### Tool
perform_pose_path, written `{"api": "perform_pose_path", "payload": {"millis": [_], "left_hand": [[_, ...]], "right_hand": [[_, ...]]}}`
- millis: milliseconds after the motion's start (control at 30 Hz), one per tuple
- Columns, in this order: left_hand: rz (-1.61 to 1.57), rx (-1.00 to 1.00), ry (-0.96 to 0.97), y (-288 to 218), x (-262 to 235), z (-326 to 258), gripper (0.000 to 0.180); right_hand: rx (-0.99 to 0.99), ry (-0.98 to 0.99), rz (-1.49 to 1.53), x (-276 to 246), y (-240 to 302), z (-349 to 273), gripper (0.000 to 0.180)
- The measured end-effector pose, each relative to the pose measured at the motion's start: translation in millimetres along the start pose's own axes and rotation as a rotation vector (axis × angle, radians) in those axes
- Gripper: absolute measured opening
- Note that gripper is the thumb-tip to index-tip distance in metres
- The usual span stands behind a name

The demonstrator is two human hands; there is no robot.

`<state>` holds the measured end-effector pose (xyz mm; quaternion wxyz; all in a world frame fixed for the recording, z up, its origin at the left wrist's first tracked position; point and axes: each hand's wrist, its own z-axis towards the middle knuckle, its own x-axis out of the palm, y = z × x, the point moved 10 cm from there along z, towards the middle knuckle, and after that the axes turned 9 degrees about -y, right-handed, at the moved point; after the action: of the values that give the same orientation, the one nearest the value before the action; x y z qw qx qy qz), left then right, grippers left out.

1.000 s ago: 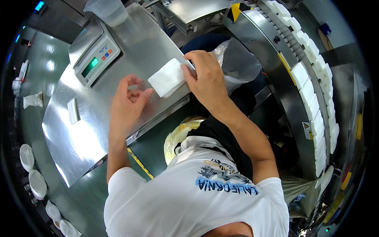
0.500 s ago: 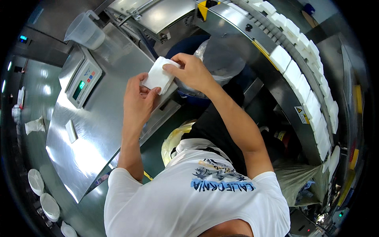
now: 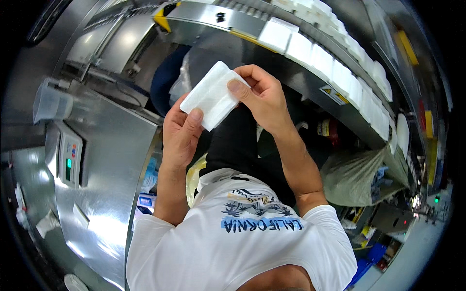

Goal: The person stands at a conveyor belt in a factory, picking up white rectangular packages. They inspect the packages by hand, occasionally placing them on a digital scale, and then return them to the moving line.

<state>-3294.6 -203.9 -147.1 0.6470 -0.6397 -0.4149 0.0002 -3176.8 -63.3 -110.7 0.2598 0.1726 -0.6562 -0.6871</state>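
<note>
Left hand (image 3: pixel 179 140) and right hand (image 3: pixel 266 102): fingers are gripping opposite ends of folded white tissue stack (image 3: pixel 212 96) | stack is hovering beyond counter's (image 3: pixel 109 140) right edge | roller conveyor (image 3: pixel 196 20) is running farther right

Light was bright and cool, throwing hard white glare off the near end of the counter (image 3: pixel 111 155) and a softer sheen off the floor (image 3: pixel 29 169). Deep shadow filled the space beneath the conveyor (image 3: pixel 196 23). The fisheye bent straight edges near its black rim, where detail smeared; the pad (image 3: pixel 212 94) and fingers (image 3: pixel 238 88) were fairly sharp.
</note>
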Motion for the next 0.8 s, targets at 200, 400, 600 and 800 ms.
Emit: {"api": "perform_pose_path", "payload": {"millis": [200,400,600,800], "left_hand": [[0.136,-0.033,0.071,27.3,41.0,7.0,0.043],[0.24,-0.06,0.188,46.6,82.6,11.8,0.043],[0.336,-0.083,0.247,69.8,99.3,13.4,0.047],[0.439,-0.098,0.35,84.1,114.3,21.2,0.047]], "right_hand": [[0.085,-0.158,-0.013,-56.6,9.4,-31.1,0.034],[0.103,-0.284,0.009,-112.1,6.5,-57.6,0.031],[0.11,-0.31,-0.141,-130.6,14.4,-71.2,0.038],[-0.07,-0.403,-0.415,-150.6,22.2,-85.9,0.041]]}}
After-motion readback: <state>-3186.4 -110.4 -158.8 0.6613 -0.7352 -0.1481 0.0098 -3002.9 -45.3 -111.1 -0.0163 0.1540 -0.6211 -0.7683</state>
